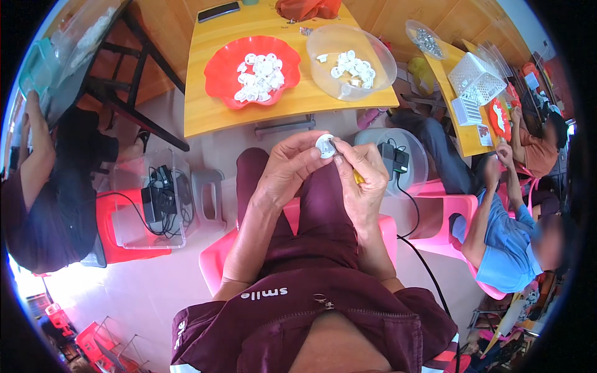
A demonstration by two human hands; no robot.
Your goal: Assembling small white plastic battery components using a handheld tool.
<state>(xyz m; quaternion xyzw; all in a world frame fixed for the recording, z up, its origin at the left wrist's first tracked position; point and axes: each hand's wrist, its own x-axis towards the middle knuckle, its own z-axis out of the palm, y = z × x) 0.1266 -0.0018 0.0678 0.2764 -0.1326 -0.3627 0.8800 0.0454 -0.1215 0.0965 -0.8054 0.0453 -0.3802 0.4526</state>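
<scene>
Above my lap, my left hand point(281, 166) pinches a small round white plastic part point(324, 147) between thumb and fingers. The part's hollow side with small inner details faces up. My right hand point(365, 180) is closed, its thumb and forefinger tips meeting the right edge of the part. Inside its curled fingers a bit of a yellow object point(359, 177) shows; most of it is hidden, so its kind is unclear. On the wooden table point(205, 124) ahead, a red wavy-edged bowl point(217, 65) and a clear plastic bowl point(384, 59) both hold similar white parts.
A phone point(218, 12) and a red plastic bag point(308, 9) lie at the table's far side. Beside my knees stand clear tubs with black adapters point(163, 202) and cables. A co-worker in blue point(507, 239) sits at the right, near a white basket point(477, 78).
</scene>
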